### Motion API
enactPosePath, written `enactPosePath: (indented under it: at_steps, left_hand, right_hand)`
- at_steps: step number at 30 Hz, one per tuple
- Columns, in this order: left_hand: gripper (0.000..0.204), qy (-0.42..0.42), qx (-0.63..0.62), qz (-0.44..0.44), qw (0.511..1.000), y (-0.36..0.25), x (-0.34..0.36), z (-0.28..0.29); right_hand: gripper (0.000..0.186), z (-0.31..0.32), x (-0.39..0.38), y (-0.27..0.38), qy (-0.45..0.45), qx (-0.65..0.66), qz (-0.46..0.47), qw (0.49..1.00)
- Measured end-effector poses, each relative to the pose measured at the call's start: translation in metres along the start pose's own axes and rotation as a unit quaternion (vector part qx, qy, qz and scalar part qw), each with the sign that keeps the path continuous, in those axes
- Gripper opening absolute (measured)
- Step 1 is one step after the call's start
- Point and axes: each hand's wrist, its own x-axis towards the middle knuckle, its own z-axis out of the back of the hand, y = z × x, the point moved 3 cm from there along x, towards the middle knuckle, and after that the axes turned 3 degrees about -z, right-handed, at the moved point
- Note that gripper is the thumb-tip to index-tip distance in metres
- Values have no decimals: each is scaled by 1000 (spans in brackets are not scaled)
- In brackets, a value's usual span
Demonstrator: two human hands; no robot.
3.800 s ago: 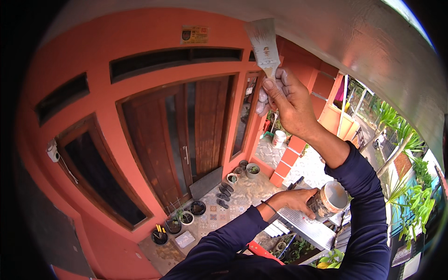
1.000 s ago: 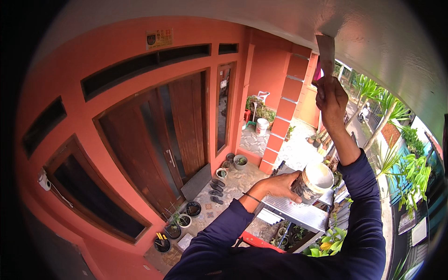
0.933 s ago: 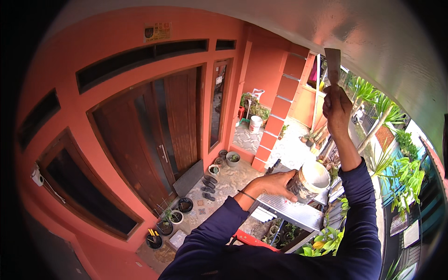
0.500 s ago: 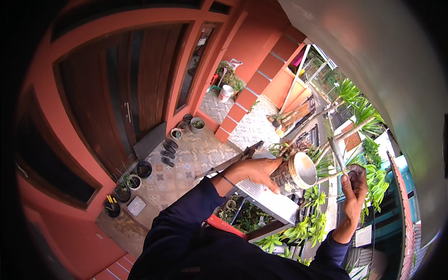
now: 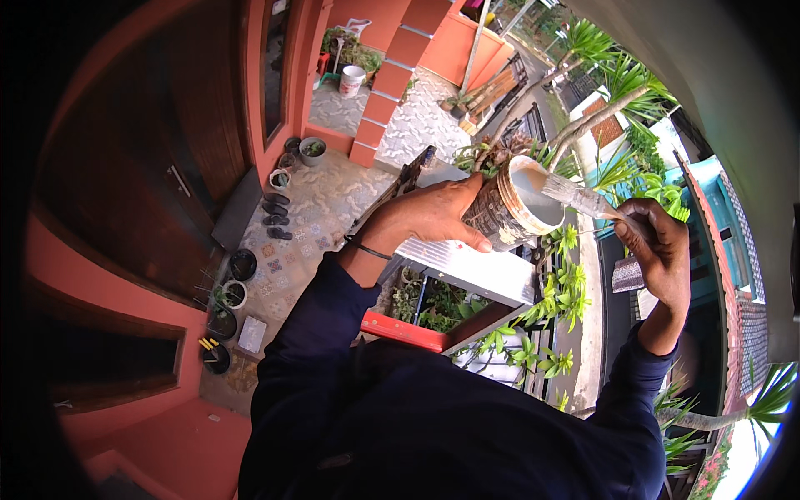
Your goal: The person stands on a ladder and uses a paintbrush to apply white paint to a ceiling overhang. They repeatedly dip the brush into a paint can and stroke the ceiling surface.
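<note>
My left hand (image 5: 429,218) is closed around the side of a paint-stained bucket (image 5: 498,218), small and tilted so that its mouth faces right. Pale paint coats the inside of its rim. To the right, my right hand (image 5: 658,243) pinches the handle of a flat paintbrush (image 5: 581,198). Its whitish bristles point left and overlap the bucket's opening. Whether the bristle tips touch the rim cannot be told. Under my left hand and the bucket lies a white ridged step (image 5: 475,265) on a frame with a red bar (image 5: 404,327).
Down on the tiled floor (image 5: 287,250) are dark sandals (image 5: 277,217) and several potted plants (image 5: 312,150) along the orange wall. A wooden door (image 5: 133,158) stands at left. Leafy plants (image 5: 571,283) grow below right. A grey overhang (image 5: 708,75) curves along the upper right.
The paintbrush has swung from upright to pointing left, down to the bucket's mouth. My right hand has turned with it. The view has shifted, and the bucket stays in my left hand.
</note>
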Motion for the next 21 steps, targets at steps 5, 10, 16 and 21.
enactPosePath:
  at_steps: [5, 10, 16, 21]
  left_hand:
    - [111, -16, -21, 26, 999, -13, -2, 4]
    - [112, -35, -57, -28, 997, -23, 0, 11]
    - [116, -42, -11, -28, 999, -27, -2, 9]
    - [115, -63, 13, -58, 996, -25, -4, 7]
  right_hand:
    - [21, -25, -4, -8, -38, 32, -13, 999]
    - [19, -39, -6, -15, -32, 12, 1, 999]
    - [15, -46, -12, -12, -50, 19, 30, 998]
    - [14, -50, -16, -6, -47, 4, 77, 996]
